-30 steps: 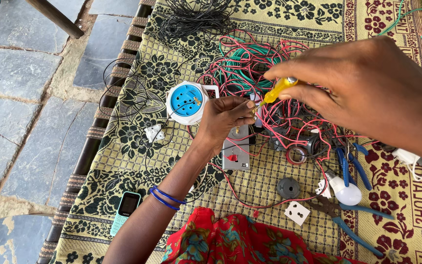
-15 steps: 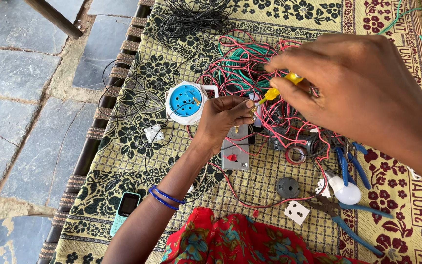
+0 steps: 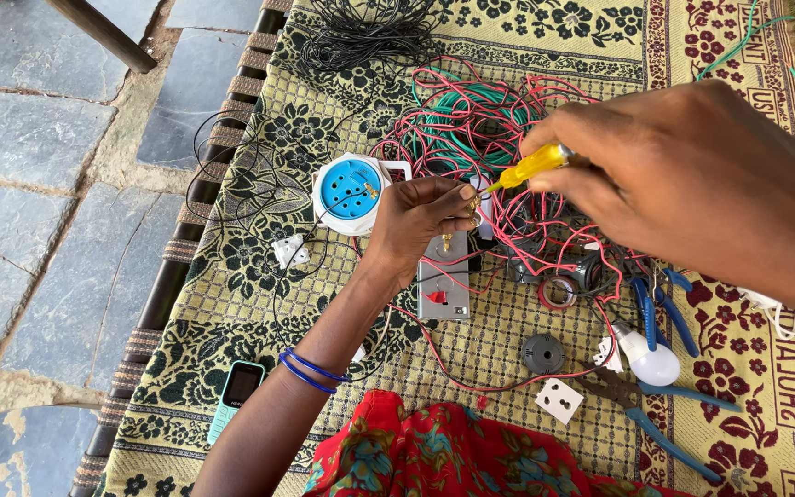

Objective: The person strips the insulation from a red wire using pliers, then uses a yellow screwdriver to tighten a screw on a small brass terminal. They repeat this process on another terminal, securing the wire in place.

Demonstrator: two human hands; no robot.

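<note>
The person sits over a woven cot spread with a patterned cloth [image 3: 232, 304], stone floor [image 3: 39, 184] to the left. The left hand [image 3: 416, 221] is curled narrow, fingertips pinched on a small part at the top of a grey switch plate [image 3: 443, 276] that lies flat on the cloth; what exactly is pinched is too small to tell. Blue bangles [image 3: 310, 371] ring that wrist. The right hand [image 3: 692, 175] comes in from the upper right, closed around a yellow screwdriver [image 3: 534, 166], whose tip points down-left and meets the left fingertips just above the plate.

Behind both hands spreads a tangle of red wires [image 3: 508, 110] over a green coil [image 3: 457, 115], with a bundle of black wire [image 3: 370, 32] farther up. Just left of the left hand sits a round socket [image 3: 350, 189], white with a blue face, thin black wire trailing from it. A small white block [image 3: 289, 250] lies below that. Right of the plate: a roll of red tape [image 3: 558, 293], blue-handled pliers [image 3: 660, 313], a white bulb [image 3: 648, 359], a dark round part [image 3: 543, 352], and a white socket face [image 3: 560, 400]. A teal phone [image 3: 236, 396] lies near the cot's left edge.
</note>
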